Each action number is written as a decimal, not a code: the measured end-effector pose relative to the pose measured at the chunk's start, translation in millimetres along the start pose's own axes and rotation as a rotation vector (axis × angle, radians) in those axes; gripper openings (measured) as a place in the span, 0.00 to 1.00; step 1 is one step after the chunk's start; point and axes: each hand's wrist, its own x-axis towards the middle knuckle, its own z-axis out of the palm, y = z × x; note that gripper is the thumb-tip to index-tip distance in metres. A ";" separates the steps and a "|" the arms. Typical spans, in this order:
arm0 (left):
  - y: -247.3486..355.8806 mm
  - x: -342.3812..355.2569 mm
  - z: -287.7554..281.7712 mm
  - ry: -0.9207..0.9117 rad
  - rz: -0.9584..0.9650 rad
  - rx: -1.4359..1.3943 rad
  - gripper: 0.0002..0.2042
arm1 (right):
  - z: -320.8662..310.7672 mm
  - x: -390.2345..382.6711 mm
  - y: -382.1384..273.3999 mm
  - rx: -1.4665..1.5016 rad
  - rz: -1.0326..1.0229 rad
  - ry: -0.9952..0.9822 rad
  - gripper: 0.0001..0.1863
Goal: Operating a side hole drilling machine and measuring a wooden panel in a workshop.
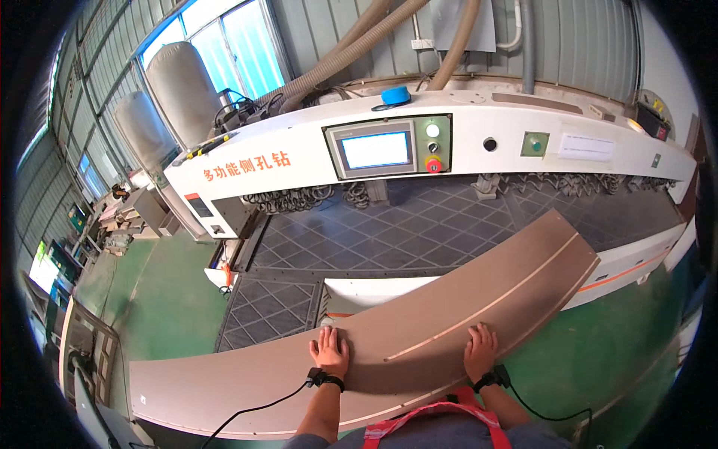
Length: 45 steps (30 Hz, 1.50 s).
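Observation:
A long brown panel (426, 307) with a pale groove along part of it lies crosswise before me, its right part over the dark gridded bed (389, 224) of a white machine. My left hand (329, 350) rests open on the panel left of the groove, fingers apart on its surface. My right hand (481, 353) lies open on it just right and below the groove, fingers slightly bent. Both wrists wear black straps with cables. The panel's left end reaches out past the bed toward the lower left.
The machine's white gantry (284, 168) carries a screen (374, 150), buttons and a red stop knob (434, 165). Hoses hang above. At left stand grey dust bags (183, 93), a monitor (45, 269) and a wooden frame (90, 352) on the green floor (164, 284).

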 end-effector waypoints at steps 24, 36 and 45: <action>3.5 1.6 -3.3 -0.008 -0.017 -0.028 0.24 | -1.3 3.4 -1.5 -0.031 -0.002 -0.028 0.21; 5.9 3.1 -5.1 -0.001 -0.014 -0.011 0.23 | -2.4 5.7 -3.7 0.002 0.030 -0.028 0.21; 3.8 2.3 -4.5 0.000 0.009 -0.021 0.24 | -0.1 3.2 -1.9 -0.019 -0.008 -0.001 0.21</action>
